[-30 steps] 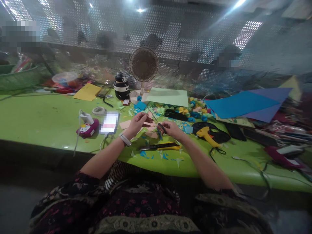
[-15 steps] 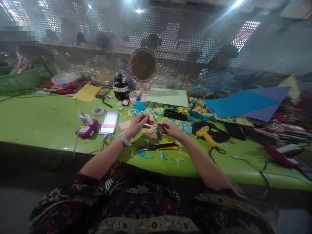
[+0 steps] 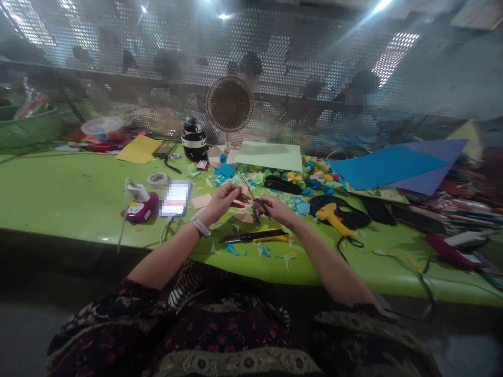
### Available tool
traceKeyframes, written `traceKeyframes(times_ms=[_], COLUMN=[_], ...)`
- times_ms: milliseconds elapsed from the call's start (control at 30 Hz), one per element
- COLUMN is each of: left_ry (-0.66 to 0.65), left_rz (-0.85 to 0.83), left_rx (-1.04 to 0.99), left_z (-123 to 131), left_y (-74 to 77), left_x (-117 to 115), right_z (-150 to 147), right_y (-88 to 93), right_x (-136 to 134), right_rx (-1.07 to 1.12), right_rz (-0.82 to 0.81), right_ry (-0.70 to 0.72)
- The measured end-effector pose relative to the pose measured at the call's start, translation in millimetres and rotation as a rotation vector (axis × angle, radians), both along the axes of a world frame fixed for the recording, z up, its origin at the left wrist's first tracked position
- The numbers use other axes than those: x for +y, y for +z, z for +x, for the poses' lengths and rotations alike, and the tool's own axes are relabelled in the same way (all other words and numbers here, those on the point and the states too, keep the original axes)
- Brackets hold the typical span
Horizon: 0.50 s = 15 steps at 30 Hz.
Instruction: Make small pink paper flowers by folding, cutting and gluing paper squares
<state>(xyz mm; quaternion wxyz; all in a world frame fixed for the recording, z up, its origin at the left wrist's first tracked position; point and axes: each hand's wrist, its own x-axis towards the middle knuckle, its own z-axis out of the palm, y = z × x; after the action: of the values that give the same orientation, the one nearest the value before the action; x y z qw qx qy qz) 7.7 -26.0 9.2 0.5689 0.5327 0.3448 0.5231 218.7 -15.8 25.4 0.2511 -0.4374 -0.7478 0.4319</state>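
My left hand (image 3: 225,199) is closed on a small piece of peach paper (image 3: 244,189), pinched between thumb and fingers. In my right hand (image 3: 276,208) is a pair of scissors (image 3: 260,204) with dark handles, its blades pointing up and left toward that paper. More peach paper (image 3: 243,216) lies on the table just below the hands, and a flat peach piece (image 3: 201,201) rests beside my left wrist. A yellow and black utility knife (image 3: 257,236) lies in front of me among blue and green paper scraps.
A phone (image 3: 175,198) and a purple power socket (image 3: 141,207) with cables lie left. The small fan (image 3: 230,104) and dark bottle (image 3: 194,140) stand at the back. A yellow glue gun (image 3: 335,219) is at right, near blue sheets (image 3: 389,166). Paper bits litter the green table (image 3: 78,199).
Both hands stay in nearly the same place. The scissors' handles have shifted very slightly in my right hand; otherwise the table looks the same.
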Motion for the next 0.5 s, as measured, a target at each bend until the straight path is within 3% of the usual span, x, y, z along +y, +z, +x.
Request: traceKeyframes(times_ms=[500], left_ry=[-0.003], left_rz=[0.002], left_rx=[0.008], left_z=[-0.5], left_y=[0.1], left_x=[-0.2], right_z=[2.3], right_y=[0.4], right_x=[0.8], right_rx=[-0.003], right_rz=[0.024], right_ry=[0.019])
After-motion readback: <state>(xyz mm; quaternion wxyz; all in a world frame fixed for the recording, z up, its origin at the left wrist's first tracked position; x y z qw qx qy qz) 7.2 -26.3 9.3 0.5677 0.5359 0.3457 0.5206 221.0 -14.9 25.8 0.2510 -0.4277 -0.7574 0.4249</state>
